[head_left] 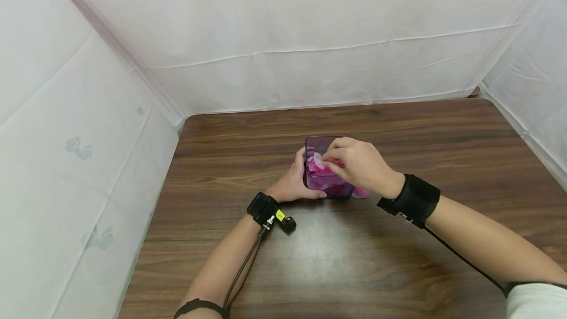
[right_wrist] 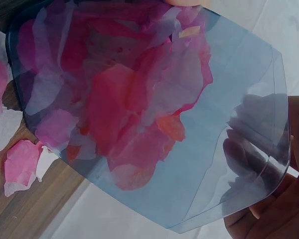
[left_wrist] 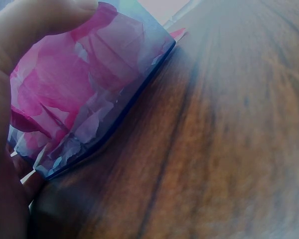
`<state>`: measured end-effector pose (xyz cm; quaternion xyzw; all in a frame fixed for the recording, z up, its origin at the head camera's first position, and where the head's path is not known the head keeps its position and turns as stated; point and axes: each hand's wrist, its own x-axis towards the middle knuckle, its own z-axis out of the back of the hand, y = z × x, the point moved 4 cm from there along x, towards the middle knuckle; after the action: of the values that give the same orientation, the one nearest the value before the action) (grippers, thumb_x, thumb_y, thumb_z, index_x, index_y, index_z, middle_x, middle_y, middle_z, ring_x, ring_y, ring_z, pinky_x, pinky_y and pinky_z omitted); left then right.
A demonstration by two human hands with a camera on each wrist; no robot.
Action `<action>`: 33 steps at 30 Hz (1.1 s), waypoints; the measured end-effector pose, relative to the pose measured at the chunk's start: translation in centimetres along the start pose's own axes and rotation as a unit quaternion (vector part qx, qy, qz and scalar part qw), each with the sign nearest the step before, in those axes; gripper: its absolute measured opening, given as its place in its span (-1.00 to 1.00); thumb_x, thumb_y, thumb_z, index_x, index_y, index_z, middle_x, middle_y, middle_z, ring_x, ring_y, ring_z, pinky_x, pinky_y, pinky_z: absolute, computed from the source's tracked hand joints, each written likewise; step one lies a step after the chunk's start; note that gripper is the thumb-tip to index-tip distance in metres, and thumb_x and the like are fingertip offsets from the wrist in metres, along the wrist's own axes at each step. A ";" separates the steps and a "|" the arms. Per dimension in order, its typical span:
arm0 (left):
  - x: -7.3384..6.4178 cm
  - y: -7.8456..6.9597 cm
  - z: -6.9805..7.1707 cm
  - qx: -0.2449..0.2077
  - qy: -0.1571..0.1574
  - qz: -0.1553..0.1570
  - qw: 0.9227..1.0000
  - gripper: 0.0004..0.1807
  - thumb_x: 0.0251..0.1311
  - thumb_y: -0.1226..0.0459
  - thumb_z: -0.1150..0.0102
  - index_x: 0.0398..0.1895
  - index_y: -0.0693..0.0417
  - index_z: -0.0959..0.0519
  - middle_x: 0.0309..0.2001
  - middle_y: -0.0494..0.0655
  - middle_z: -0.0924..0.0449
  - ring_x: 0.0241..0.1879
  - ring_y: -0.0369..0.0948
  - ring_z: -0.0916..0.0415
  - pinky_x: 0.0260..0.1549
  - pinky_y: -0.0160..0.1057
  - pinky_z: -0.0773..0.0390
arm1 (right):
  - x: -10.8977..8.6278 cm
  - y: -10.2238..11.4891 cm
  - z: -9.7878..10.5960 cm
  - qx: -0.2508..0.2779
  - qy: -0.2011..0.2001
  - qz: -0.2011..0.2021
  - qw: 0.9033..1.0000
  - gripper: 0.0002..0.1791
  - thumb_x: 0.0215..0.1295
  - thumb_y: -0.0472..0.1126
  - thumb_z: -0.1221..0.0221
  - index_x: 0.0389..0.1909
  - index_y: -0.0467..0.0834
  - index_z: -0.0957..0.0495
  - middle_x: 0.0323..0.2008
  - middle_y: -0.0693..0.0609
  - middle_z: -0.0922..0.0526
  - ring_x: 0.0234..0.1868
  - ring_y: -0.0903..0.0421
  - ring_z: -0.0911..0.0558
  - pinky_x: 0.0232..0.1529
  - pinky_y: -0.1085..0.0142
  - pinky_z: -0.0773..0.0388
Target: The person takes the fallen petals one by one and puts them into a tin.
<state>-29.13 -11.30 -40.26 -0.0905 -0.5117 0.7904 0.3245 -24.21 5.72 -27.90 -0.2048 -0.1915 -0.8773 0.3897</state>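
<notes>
A see-through purple-tinted plastic container (head_left: 330,181) stands on the table, its open top facing up. Pink, red and whitish artificial petals (right_wrist: 124,109) fill its lower part. My left hand (head_left: 298,181) grips the container from its left side, the thumb (left_wrist: 65,15) lying across the near wall. Over the opening, my right hand (head_left: 359,161) has its fingertips down inside the rim and pinches some reddish petals (head_left: 335,161). Through the wall in the right wrist view, the right-hand fingers (right_wrist: 244,149) show dark above the heap.
Several loose petals (right_wrist: 22,164) lie on the table beside the container, one pink petal (head_left: 361,193) showing at its right. The brown wooden table (head_left: 248,137) is bordered by white curtains (head_left: 274,23) at the back and sides. Camera cables run along both forearms.
</notes>
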 end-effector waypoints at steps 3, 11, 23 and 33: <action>0.0 0.0 0.0 -0.001 -0.001 0.002 1.000 0.34 -0.17 0.21 -0.66 0.51 -0.20 0.21 0.35 -0.09 -0.17 0.28 -0.21 -0.28 0.33 -0.12 -0.29 | 0.0 0.0 0.1 -0.002 0.001 -0.001 1.000 -0.87 0.17 -0.21 -0.46 -0.28 -0.15 -0.78 -0.34 0.05 -0.63 -0.44 0.18 -0.58 -0.51 0.33 -0.53; 0.1 0.1 0.0 0.003 -0.005 -0.006 1.000 0.37 -0.21 0.19 -0.68 0.52 -0.18 0.21 0.37 -0.09 -0.14 0.32 -0.22 -0.24 0.35 -0.14 -0.25 | -0.6 -0.9 1.2 -0.004 -0.022 -0.011 1.000 -0.90 0.20 -0.21 -0.43 -0.30 -0.14 -0.78 -0.32 0.02 -0.65 -0.33 0.11 -0.62 -0.41 0.26 -0.58; 0.0 0.0 0.2 0.002 -0.010 -0.008 1.000 0.37 -0.24 0.20 -0.70 0.51 -0.17 0.18 0.36 -0.08 -0.15 0.34 -0.20 -0.21 0.38 -0.08 -0.22 | -3.5 -6.9 2.4 -0.012 -0.044 -0.112 0.993 -0.93 0.26 -0.32 -0.35 -0.27 -0.21 -0.77 -0.34 -0.03 -0.67 -0.41 0.09 -0.60 -0.42 0.17 -0.48; -0.3 0.1 -0.1 -0.004 -0.007 0.000 1.000 0.36 -0.21 0.19 -0.68 0.52 -0.17 0.18 0.37 -0.08 -0.13 0.35 -0.20 -0.20 0.38 -0.06 -0.21 | -6.0 -11.0 -1.5 0.000 0.069 -0.182 0.981 -0.89 0.28 -0.28 -0.34 -0.24 -0.24 -0.76 -0.28 -0.10 -0.70 -0.35 0.03 -0.65 -0.38 0.08 -0.61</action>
<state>-28.93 -11.43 -40.41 -0.0859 -0.5168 0.7892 0.3204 -29.22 15.51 -34.17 -0.1056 -0.1987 -0.9454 0.2356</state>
